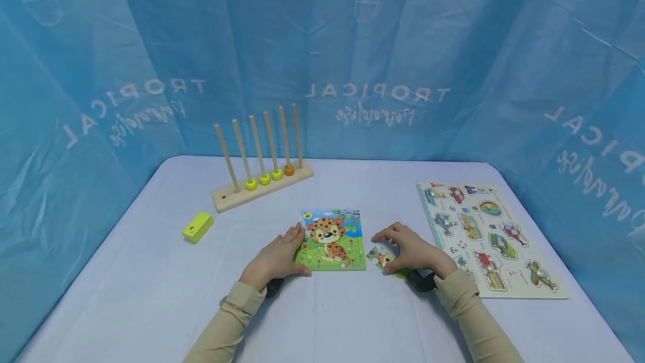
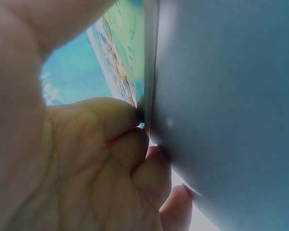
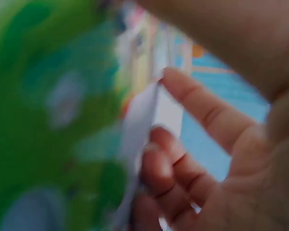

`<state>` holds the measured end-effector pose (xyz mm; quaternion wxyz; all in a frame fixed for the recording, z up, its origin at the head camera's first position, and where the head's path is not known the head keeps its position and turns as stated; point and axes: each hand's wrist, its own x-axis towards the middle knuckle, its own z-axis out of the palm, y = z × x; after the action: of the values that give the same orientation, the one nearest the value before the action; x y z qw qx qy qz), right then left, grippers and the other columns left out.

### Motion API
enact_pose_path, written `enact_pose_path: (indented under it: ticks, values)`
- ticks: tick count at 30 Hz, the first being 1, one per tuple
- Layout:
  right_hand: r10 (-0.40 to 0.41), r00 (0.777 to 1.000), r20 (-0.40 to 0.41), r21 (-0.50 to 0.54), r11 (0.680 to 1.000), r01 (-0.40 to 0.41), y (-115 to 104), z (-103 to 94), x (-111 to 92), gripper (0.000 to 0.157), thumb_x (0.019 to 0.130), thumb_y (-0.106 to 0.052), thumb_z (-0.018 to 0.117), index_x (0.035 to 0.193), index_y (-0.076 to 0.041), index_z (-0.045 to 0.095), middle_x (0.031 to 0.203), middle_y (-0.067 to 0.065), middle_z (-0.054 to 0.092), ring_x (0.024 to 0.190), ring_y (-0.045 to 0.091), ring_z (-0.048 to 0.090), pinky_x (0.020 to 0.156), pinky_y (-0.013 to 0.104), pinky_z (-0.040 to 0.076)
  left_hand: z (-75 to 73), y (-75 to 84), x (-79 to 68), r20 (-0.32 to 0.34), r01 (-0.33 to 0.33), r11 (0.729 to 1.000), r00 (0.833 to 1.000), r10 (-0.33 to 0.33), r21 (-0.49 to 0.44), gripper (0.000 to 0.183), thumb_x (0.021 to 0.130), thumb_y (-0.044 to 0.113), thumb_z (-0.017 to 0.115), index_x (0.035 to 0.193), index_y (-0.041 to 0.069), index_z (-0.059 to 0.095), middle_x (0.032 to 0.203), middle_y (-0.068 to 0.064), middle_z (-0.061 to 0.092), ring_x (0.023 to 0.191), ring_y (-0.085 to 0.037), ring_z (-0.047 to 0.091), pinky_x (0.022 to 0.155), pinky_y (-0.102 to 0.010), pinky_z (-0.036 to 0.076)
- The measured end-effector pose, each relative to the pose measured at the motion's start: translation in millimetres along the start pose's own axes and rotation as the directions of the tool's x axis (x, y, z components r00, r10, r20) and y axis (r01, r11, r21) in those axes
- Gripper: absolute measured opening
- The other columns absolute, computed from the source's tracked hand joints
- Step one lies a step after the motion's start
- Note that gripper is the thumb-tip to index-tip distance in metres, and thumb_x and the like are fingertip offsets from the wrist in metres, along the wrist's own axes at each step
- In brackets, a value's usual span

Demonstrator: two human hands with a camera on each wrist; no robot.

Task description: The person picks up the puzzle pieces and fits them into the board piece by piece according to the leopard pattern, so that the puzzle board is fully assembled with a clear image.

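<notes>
A square leopard puzzle lies face up on the table. My left hand rests at its left side, fingers along the upper left edge and thumb by the lower left corner. In the left wrist view, the fingertips touch the puzzle's edge. To the right of the puzzle, my right hand is above a few loose jigsaw pieces, thumb and index finger spread around them. Part of these pieces is hidden under the palm. The right wrist view shows blurred green pieces close to the camera.
A wooden peg rack with yellow and orange beads stands behind the puzzle. To the left lies a yellow block. A vehicle peg puzzle board lies at the right, close to my right wrist. Blue curtains surround the table.
</notes>
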<state>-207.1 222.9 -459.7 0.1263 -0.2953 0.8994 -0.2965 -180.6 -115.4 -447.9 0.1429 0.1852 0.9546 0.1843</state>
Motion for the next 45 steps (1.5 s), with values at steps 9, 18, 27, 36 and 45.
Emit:
enact_pose_path:
  ticks: [9,18,27,36,45]
  values:
    - [0.053,0.999,0.011,-0.028,0.998,-0.053,-13,-0.8,6,0.041,0.073,-0.015,0.084,0.100,-0.012,0.054,0.099,0.005,0.051,0.090,0.018,0.045,0.079,0.033,0.044,0.9,0.1,1.1,-0.010,0.007,1.000,1.000,-0.007,0.002,0.098,0.078,0.042,0.077,0.150,-0.003,0.028,0.161,-0.018,0.020,0.149,-0.034,0.021,0.122,-0.049,0.024]
    - [0.133,0.987,-0.087,0.172,0.978,-0.117,-9,-3.6,12,0.051,0.087,-0.005,0.070,0.134,-0.006,0.049,0.084,0.006,0.060,0.066,0.013,0.058,0.057,0.027,0.048,1.7,0.6,1.2,0.000,0.010,1.000,1.000,-0.010,0.000,0.099,0.078,0.043,0.077,0.151,-0.002,0.027,0.161,-0.018,0.019,0.149,-0.034,0.021,0.122,-0.048,0.024]
    - [0.181,0.967,-0.181,0.339,0.934,-0.111,-15,6.8,49,0.018,0.090,-0.008,0.066,0.106,-0.001,0.062,0.082,0.010,0.069,0.071,0.021,0.066,0.061,0.031,0.052,4.2,1.4,0.7,0.021,0.012,1.000,1.000,-0.012,-0.012,0.100,0.078,0.043,0.077,0.151,-0.001,0.026,0.161,-0.017,0.018,0.149,-0.033,0.020,0.123,-0.048,0.023]
    - [0.086,0.992,-0.091,0.353,0.934,-0.049,-55,35.5,104,0.019,0.091,-0.012,0.066,0.109,-0.005,0.064,0.086,0.010,0.072,0.074,0.016,0.067,0.064,0.031,0.057,6.5,-2.4,-1.6,0.017,-0.001,1.000,1.000,0.002,-0.014,0.099,0.078,0.043,0.077,0.151,-0.001,0.027,0.161,-0.017,0.019,0.149,-0.034,0.021,0.122,-0.050,0.025]
    - [0.055,0.997,-0.046,0.050,0.997,-0.052,-79,56.1,125,0.016,0.088,-0.021,0.072,0.103,-0.014,0.071,0.095,0.002,0.070,0.080,0.010,0.060,0.070,0.025,0.052,2.0,-0.3,-0.9,-0.005,-0.008,1.000,1.000,0.008,-0.004,0.097,0.080,0.043,0.076,0.151,-0.002,0.027,0.161,-0.017,0.019,0.149,-0.034,0.022,0.121,-0.051,0.025]
